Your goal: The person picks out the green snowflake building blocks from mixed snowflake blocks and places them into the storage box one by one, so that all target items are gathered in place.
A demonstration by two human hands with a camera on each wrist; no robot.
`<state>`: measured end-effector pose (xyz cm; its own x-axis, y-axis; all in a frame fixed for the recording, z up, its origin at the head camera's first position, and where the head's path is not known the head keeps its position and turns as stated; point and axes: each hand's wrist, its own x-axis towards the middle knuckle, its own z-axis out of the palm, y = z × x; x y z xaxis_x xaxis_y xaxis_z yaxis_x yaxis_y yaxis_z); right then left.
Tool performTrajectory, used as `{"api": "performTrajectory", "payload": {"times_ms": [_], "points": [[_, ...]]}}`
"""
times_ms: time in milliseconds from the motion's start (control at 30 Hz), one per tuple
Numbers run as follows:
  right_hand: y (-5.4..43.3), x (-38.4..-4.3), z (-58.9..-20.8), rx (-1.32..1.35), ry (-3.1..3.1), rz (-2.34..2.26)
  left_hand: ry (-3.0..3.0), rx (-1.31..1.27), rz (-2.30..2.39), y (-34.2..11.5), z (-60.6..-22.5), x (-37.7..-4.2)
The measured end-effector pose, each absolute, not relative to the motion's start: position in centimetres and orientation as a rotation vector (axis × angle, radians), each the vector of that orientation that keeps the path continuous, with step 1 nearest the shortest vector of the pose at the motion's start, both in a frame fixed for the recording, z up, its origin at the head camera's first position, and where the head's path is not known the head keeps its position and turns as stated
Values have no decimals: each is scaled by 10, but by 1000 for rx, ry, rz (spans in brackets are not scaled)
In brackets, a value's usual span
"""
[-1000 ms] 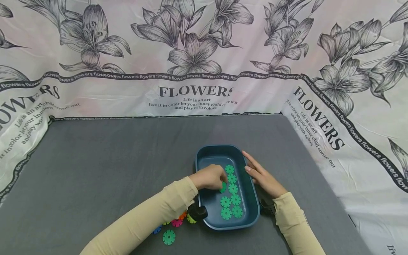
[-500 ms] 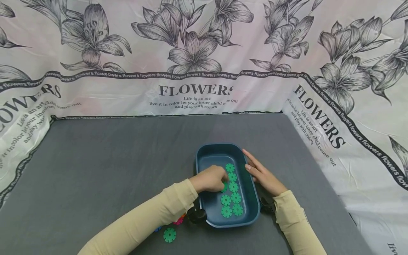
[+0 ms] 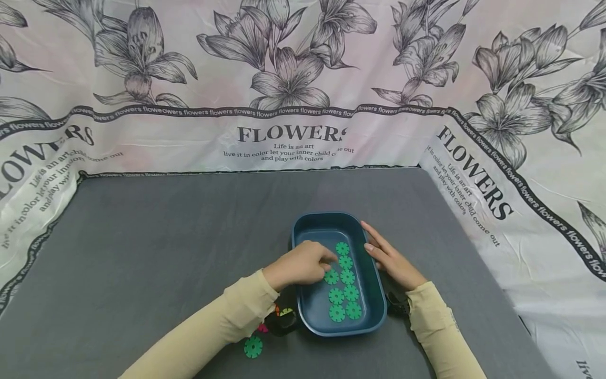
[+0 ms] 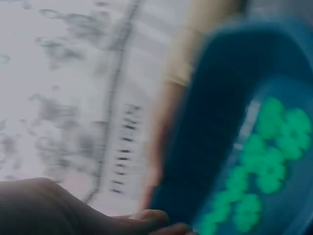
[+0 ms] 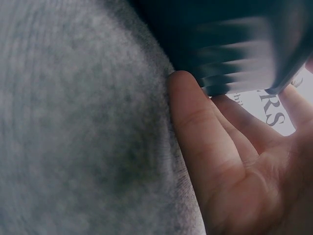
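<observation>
A blue box (image 3: 312, 310) stands on the grey table, with several green notched discs (image 3: 351, 292) lying flat in two rows on its floor. My left hand (image 3: 300, 263) hovers over the box's left side, its fingertips just above the discs and holding nothing. In the blurred left wrist view, that hand (image 4: 98, 215) shows at the bottom beside the box. Straight fingers of my right hand (image 3: 395, 263) touch the box's right outer side. The right wrist view shows those fingertips (image 5: 183, 85) against the outer wall.
A loose green disc (image 3: 253, 347) lies on the grey table (image 3: 180, 237) left of the box. Pink and yellow pieces (image 3: 286, 312) peek out behind the left sleeve and the black wrist camera (image 3: 282, 323). A flower-printed curtain (image 3: 293, 142) borders the table.
My left hand has let go of a green disc, now lying in the left row, and has drawn back left and up. The right hand stays at the box's side.
</observation>
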<state>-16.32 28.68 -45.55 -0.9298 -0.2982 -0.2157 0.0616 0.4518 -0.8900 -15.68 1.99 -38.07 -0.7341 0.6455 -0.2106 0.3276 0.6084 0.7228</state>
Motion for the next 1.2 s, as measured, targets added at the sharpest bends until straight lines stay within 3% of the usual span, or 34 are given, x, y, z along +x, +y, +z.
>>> {"api": "performTrajectory", "payload": {"times_ms": [267,533,800,1200], "points": [[284,-164,-457,-221,2368,-1458,2464,626,1276,-77,-356,-119],[282,-164,-458,-229,2345,-1441,2608,380,1156,-173,-391,-81],[290,-160,-457,-213,2344,-1475,2668,242,1093,-168,-440,-61],[289,-165,-456,-209,2333,-1478,2839,254,1038,-148,-451,-64]]}}
